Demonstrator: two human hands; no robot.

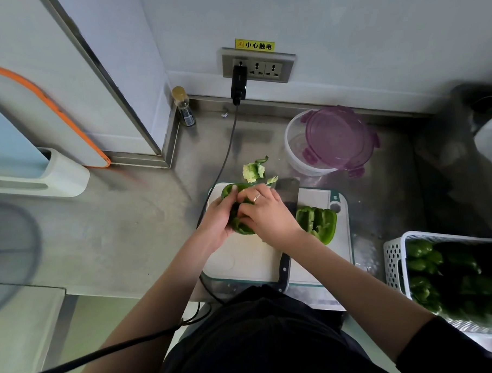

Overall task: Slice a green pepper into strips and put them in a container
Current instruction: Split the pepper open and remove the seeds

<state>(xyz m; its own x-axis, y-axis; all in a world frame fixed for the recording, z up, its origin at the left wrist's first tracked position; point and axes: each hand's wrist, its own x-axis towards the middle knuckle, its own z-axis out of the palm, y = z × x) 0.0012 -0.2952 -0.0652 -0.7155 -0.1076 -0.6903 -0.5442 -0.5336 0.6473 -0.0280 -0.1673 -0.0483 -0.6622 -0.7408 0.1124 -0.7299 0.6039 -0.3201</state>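
Both hands hold one green pepper half (pixel 237 227) above the white cutting board (pixel 242 262). My left hand (pixel 219 218) cups it from the left, fingers curled round it. My right hand (pixel 264 211), with a ring on it, grips it from the right, fingers dug into its inside. A second pepper half (pixel 317 222) lies cut side up on the board's right part. A cleaver (pixel 288 194) lies on the board under my right wrist, its dark handle (pixel 284 265) pointing toward me. A clear round container (pixel 297 153) stands behind the board with its purple lid (pixel 339 137) leaning on it.
The pale pepper core and scraps (pixel 254 170) lie on the steel counter just behind the board. A white basket (pixel 394 260) of green peppers sits at the right. A black cable (pixel 226 159) runs from the wall socket past the board's left edge. A small bottle (pixel 183 107) stands in the corner.
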